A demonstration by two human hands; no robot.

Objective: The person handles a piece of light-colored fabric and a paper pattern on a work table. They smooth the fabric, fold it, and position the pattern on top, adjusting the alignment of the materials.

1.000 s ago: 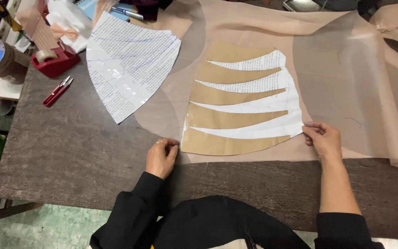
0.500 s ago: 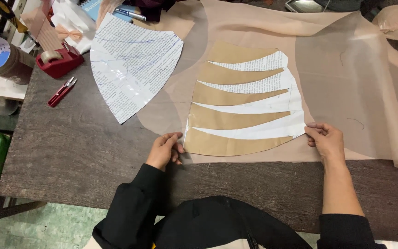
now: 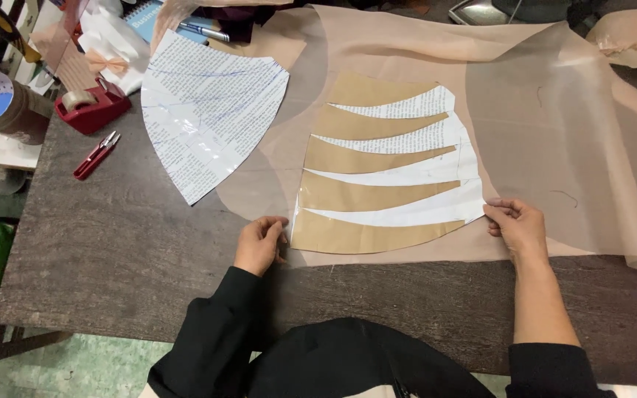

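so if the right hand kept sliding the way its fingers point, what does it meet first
The right hand points left, fingertips already at the edge of the slashed paper pattern on the sheer fabric. It would probably ride onto the pattern's white strip first.

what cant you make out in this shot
Head view:
- Fingertips of the left hand and right hand: curled at the striped brown-and-white paper pattern, so the grip is unclear.
- Blue notebook: cut off by the top edge.
- Red tape dispenser: partly hidden by clutter.
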